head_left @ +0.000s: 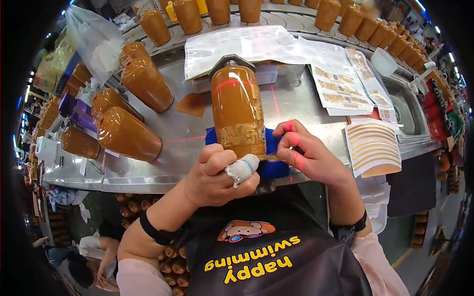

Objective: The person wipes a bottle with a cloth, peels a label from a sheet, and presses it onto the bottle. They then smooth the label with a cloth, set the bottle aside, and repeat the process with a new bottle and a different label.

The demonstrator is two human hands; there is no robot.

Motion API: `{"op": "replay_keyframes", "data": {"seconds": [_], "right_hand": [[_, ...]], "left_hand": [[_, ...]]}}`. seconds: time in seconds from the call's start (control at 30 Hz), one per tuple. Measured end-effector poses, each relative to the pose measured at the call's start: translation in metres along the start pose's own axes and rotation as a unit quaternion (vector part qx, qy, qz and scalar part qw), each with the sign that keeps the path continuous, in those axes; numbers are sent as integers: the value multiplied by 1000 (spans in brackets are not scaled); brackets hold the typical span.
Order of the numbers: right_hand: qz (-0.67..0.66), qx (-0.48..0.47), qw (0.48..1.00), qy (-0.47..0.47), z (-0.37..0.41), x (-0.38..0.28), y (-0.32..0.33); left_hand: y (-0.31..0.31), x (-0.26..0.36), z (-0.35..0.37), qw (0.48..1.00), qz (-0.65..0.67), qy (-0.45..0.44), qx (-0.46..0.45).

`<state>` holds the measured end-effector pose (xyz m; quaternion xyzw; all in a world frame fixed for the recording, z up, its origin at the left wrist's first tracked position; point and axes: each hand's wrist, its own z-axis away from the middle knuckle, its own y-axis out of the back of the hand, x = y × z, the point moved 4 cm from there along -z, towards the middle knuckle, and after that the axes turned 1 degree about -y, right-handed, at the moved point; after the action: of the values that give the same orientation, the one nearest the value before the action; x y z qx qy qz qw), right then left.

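Observation:
A glossy brown bottle [236, 106] lies in front of me with raised gold lettering on its side. Its neck end sits against a black angular holder [232, 62], and blue padding [276, 168] shows beneath its near end. My left hand [219, 172] is curled against the bottle's near end. White cloth [242, 169] with a blue band covers one of its digits and touches the bottle. To the right, the fingers of my right hand [303, 152] pinch a thin gold-brown strip [270, 158] whose other end reaches the bottle's lower edge.
Several brown bottles [147, 84] stand on the metal table [173, 170] at left. More bottles [217, 11] line the conveyor behind. Gold decal sheets [340, 89] and a sheet of curved gold strips [374, 147] lie right, near a sink [402, 106]. A person [94, 256] is low at left.

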<state>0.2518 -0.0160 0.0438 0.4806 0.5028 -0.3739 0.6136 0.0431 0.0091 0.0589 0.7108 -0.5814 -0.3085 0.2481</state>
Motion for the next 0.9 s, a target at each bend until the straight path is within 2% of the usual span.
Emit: {"op": "replay_keyframes", "data": {"seconds": [0.1, 0.3, 0.33, 0.43, 0.6, 0.7, 0.83, 0.9], "right_hand": [[-10, -7, 1000, 14, -2, 3, 0], [105, -24, 990, 92, -5, 0, -1], [96, -24, 991, 94, -5, 0, -1], [67, -24, 994, 85, -6, -1, 1], [-8, -35, 999, 27, -6, 4, 1], [72, -35, 990, 117, -3, -2, 3], [66, -35, 990, 116, -4, -2, 3], [50, -34, 992, 108, -3, 0, 6]], "left_hand": [[-2, 0, -3, 1000, -16, -14, -7], [-5, 0, -7, 999, -28, -12, -12], [-4, 0, -6, 1000, -22, -11, -9], [-3, -2, 6, 997, 27, 73, 15], [-1, 1, 6, 999, 12, 50, 13], [1, 0, 1, 1000, 8, 23, -1], [-3, 0, -8, 1000, 5, -4, -19], [-2, -1, -2, 998, 43, 49, -2]]}}
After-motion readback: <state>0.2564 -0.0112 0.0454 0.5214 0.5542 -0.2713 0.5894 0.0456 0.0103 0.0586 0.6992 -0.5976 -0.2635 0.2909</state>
